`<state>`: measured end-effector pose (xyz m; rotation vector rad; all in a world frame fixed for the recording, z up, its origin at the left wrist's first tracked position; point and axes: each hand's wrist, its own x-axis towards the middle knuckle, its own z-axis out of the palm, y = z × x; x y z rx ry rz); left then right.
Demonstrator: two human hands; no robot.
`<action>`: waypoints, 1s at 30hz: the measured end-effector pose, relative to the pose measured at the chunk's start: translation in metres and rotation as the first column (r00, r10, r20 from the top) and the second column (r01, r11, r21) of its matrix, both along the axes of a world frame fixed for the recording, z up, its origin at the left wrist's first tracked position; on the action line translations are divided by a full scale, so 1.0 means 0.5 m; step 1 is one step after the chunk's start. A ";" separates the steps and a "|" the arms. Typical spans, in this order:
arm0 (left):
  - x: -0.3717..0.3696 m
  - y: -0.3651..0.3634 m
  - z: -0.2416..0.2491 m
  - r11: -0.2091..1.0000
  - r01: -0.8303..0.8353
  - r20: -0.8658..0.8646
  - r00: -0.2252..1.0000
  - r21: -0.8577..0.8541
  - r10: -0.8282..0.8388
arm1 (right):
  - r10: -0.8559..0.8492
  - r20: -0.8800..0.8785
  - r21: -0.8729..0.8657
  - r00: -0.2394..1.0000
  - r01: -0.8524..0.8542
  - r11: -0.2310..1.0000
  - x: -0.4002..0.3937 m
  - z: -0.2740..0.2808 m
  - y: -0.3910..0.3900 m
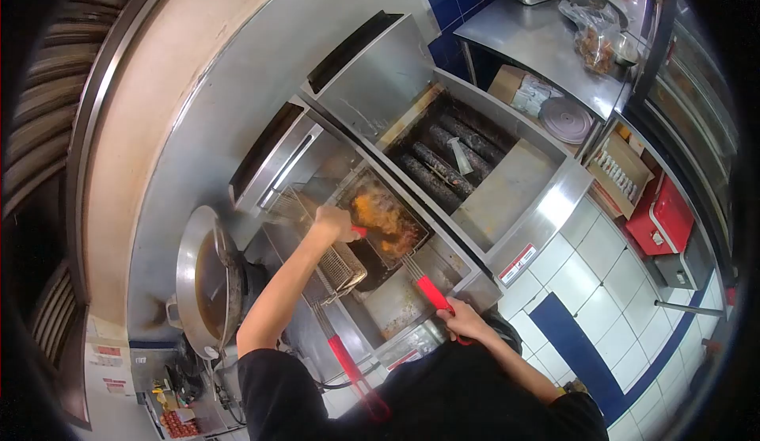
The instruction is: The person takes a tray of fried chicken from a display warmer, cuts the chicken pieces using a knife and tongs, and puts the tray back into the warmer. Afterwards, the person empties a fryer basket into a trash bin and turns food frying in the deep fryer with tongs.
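Observation:
My right hand (465,322) is wrapped round the red handle (432,291) of a fryer basket (417,268), which sits in the deep fryer in front of me. Golden-brown fried food (380,213) lies in that basket. Above the fryer my left hand (333,224) is closed on a red-handled utensil (359,233); its working end points toward the food and cannot be made out. Left of it stands a second wire basket (342,269), raised and without visible food. The second red handle (343,355) reaches back toward my body, with no hand on it.
A wok (195,283) with brown liquid stands at left. Right of the fryer is an open unit (526,195) with dark tubes and a pale scoop-like piece (460,156). A steel counter (522,33) at upper right bears a plastic bag of food (595,45). A red box (661,213) stands below.

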<state>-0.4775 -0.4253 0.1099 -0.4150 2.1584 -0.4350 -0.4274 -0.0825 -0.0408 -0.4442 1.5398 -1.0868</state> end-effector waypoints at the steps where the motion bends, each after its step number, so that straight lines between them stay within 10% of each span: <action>1: 0.005 0.005 0.012 0.998 -0.020 0.037 0.999 -0.055 0.022 | 0.000 0.001 -0.004 1.000 0.000 1.000 -0.001 0.001 -0.003; 6: 0.019 0.006 -0.031 0.997 -0.047 -0.019 0.999 -0.058 0.046 | -0.032 -0.384 -0.001 0.923 0.034 0.999 0.046 -0.050 -0.028; 10: 0.022 -0.052 -0.103 0.993 -0.103 -0.056 0.993 0.051 0.106 | 0.022 -0.380 0.048 0.925 -0.004 0.999 0.032 -0.036 -0.017; 12: 0.028 -0.060 -0.066 0.992 -0.108 -0.066 0.992 0.058 0.112 | 0.008 -0.098 -0.010 0.995 -0.009 1.000 0.013 -0.024 -0.001; 30: 0.029 0.044 0.060 0.999 0.030 -0.237 0.971 -0.011 -0.032 | -0.003 -0.104 0.052 0.995 0.009 0.999 0.024 0.038 -0.020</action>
